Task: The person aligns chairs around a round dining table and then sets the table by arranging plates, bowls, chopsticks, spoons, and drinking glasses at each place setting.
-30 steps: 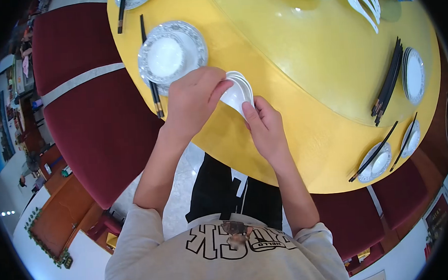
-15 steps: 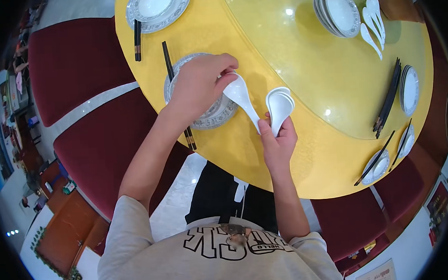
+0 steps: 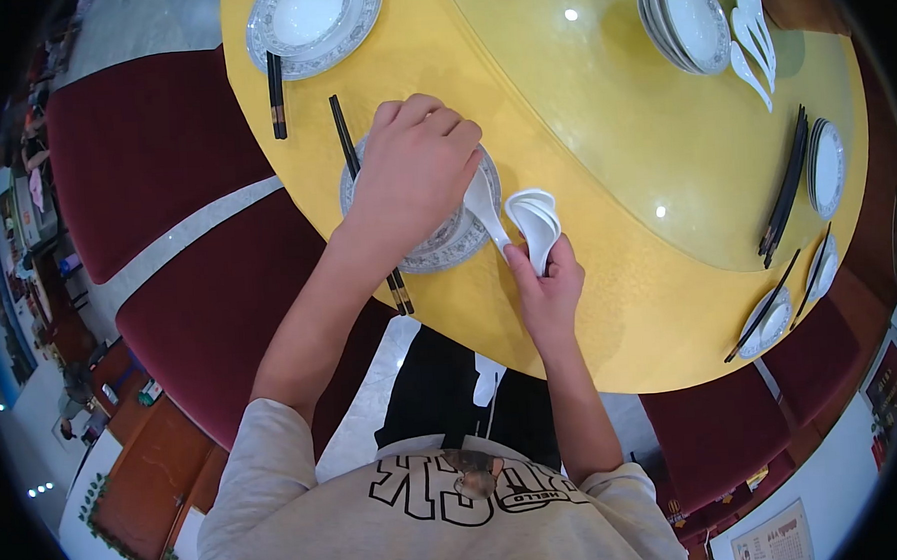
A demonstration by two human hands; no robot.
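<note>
My left hand (image 3: 419,166) is closed above a patterned plate (image 3: 457,248), its curled fingers at the bowl end of a white soup spoon (image 3: 486,213). The spoon's handle slants down to the thumb of my right hand (image 3: 549,291). That hand grips several nested white soup spoons (image 3: 536,221) by their handles, bowls pointing away from me. Black chopsticks (image 3: 342,129) lie along the left side of the plate, their middle hidden by my left hand and forearm. What sits on the plate's centre is mostly covered by the hand.
On the yellow round table (image 3: 631,342) is a glass turntable (image 3: 601,103) with stacked bowls (image 3: 695,19), loose spoons (image 3: 753,41), a chopstick bundle (image 3: 785,190) and small plates (image 3: 826,168). Another place setting (image 3: 309,61) lies at upper left. Red chairs (image 3: 163,162) stand around.
My right hand has shifted slightly left with the nested spoons, now closer to the plate. My left hand's fingers have curled further over the single spoon. The whole view has shifted a little.
</note>
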